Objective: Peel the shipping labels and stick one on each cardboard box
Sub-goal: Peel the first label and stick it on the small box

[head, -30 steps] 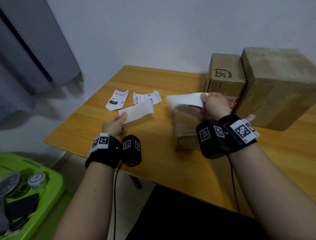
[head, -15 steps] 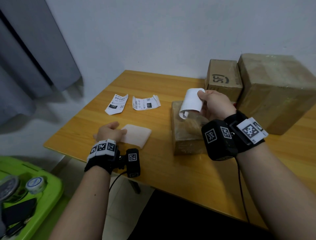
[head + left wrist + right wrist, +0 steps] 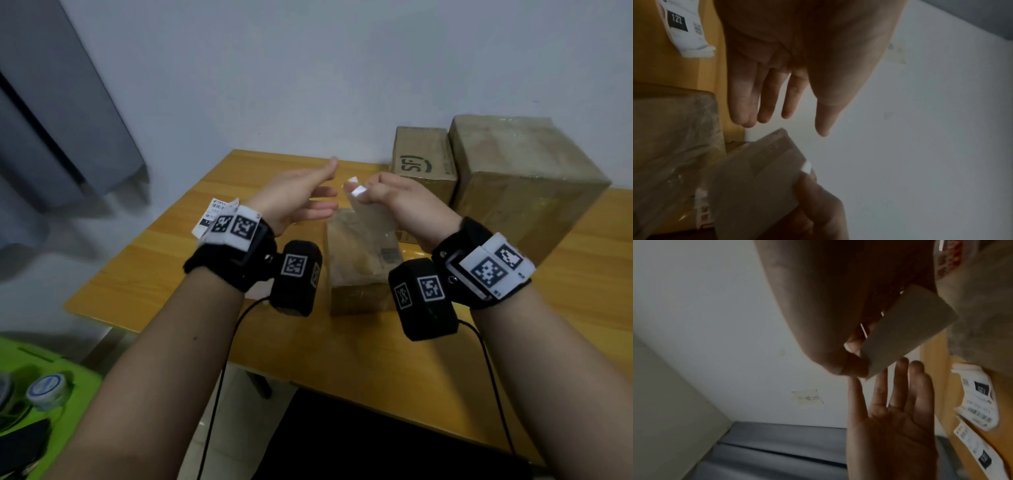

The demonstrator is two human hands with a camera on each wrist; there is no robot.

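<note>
- Head view: my right hand (image 3: 394, 195) is up over the table (image 3: 376, 359), pinching a peeled label (image 3: 356, 189) by its edge.
- My left hand (image 3: 301, 198) is at about 9 o'clock from it, fingers straight and spread, holding nothing.
- Small cardboard box (image 3: 359, 260) sits right under my hands; no label on it that I can see.
- Two bigger boxes, the SF box (image 3: 423, 161) and the large box (image 3: 524, 178), sit at 1 to 2 o'clock; tops look bare.
- Spare labels (image 3: 214, 214) lie at 9 o'clock on the table.
- So I'd say: one peeled, none stuck yet.
</note>
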